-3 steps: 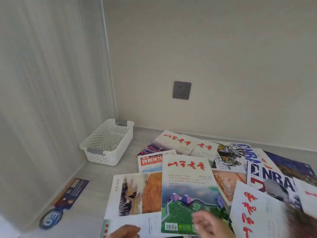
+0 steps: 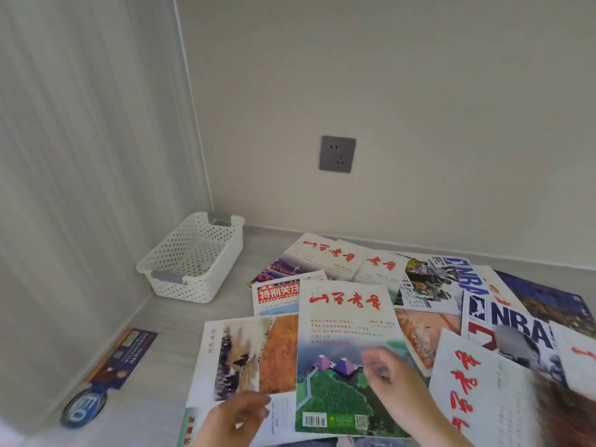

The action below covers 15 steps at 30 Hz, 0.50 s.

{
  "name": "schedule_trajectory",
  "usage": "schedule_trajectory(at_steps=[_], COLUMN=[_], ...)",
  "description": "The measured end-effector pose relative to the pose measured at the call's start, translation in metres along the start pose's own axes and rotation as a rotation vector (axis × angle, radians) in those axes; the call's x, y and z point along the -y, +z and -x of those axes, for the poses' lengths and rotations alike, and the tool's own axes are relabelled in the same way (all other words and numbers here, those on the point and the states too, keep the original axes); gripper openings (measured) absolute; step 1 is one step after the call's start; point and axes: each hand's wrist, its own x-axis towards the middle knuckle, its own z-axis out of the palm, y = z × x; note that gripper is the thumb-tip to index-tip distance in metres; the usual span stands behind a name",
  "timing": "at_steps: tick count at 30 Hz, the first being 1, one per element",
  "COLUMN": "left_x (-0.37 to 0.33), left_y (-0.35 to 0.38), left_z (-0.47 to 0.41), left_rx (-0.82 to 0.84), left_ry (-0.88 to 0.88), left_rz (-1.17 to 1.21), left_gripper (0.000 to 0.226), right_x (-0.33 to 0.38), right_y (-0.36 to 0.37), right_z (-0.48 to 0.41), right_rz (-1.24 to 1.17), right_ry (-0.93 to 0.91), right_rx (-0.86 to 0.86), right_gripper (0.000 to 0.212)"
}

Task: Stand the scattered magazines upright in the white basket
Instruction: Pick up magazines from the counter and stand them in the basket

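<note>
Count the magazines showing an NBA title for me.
2. The far NBA magazine lies toward the wall; the near NBA magazine lies just in front, to its right. Overlapping covers may hide more.

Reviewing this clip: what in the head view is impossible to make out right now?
All in the head view.
Right hand: motion-blurred; contact with the green magazine unclear.
Left hand: blurred, cut by the bottom edge; grip unclear.
Peach magazine: mostly covered by the green magazine.
Rightmost magazine: cut by the right edge.
Nearer NBA magazine: grey smear hides part of its cover.
Fine print: too small to read.
</note>
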Motion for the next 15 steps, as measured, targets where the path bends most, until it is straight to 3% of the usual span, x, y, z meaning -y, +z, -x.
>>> schedule_trajectory(at_steps=[3, 7, 12, 15], left_x=[-0.02, -0.046, -0.067, -0.076], left_y=[0.021, 0.05, 0.066, 0.07], left_z=[-0.011, -0.041, -0.076, -0.09], left_rx=[0.019, -0.054, -0.069, -0.047], left_ry=[0.139, 0.178, 0.196, 0.08], left_rz=[-0.21, -0.356, -0.354, -0.28], left_gripper=[0.023, 0.046, 0.05, 0.035], right_x=[-0.01, -0.035, -0.054, -0.06], right_y=[-0.009, -0.005, 0.001, 0.005], right_z=[-0.04, -0.072, -0.088, -0.09], right_rz=[0.164, 0.386, 0.363, 0.355], right_ry=[0.051, 0.159, 0.205, 0.191], right_rx=[-0.132, -0.012, 0.066, 0.069], right_gripper=[0.035, 0.063, 0.078, 0.078])
